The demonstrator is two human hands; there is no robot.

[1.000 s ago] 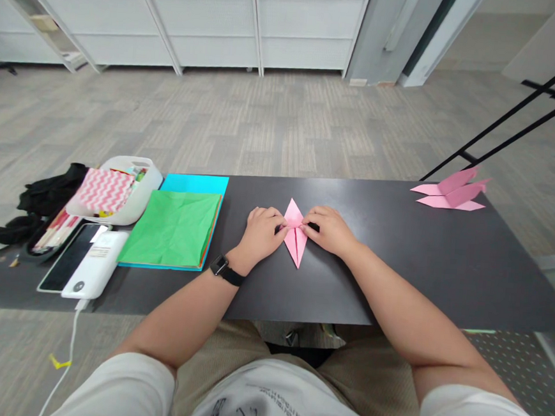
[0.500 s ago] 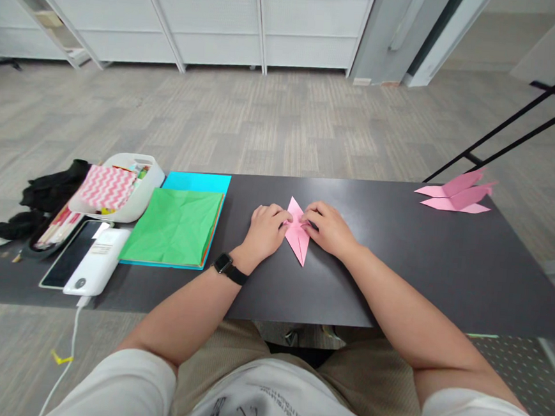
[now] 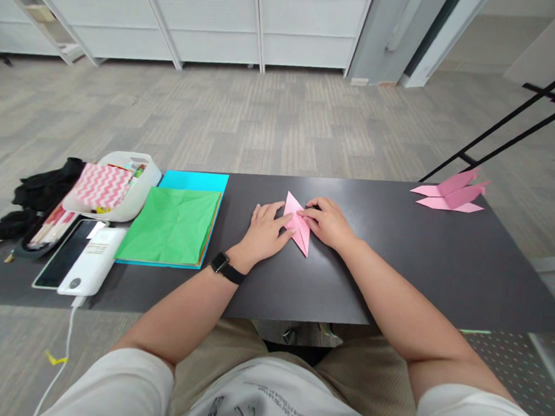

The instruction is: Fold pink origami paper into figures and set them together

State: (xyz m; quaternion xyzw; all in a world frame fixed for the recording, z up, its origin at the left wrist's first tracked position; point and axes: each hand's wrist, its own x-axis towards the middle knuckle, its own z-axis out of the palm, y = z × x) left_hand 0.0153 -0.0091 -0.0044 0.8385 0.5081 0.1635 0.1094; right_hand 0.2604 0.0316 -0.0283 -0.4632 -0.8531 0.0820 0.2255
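A folded piece of pink origami paper (image 3: 300, 235), roughly diamond-shaped with a crease near its lower point, lies flat on the dark table (image 3: 347, 297). My left hand (image 3: 267, 231) rests on its left side with the fingers spread, the fingertips touching the paper. On the other side my right hand (image 3: 328, 222) touches the paper's right edge with its fingertips. The fingers of that hand are partly bent, and its palm side is hidden. A black watch (image 3: 220, 262) is on my left wrist.
Pink folded paper birds (image 3: 451, 193) stand at the far right. To the left lie a stack of green (image 3: 173, 225) and blue paper, a white power bank (image 3: 93, 262) with a cable, a phone (image 3: 65, 255), a white basket (image 3: 147, 188) and black cloth (image 3: 49, 183).
The paper's side points have folded in, leaving a narrower diamond. My left hand has gone from pinching the edge to lying spread on it; my right fingers have loosened.
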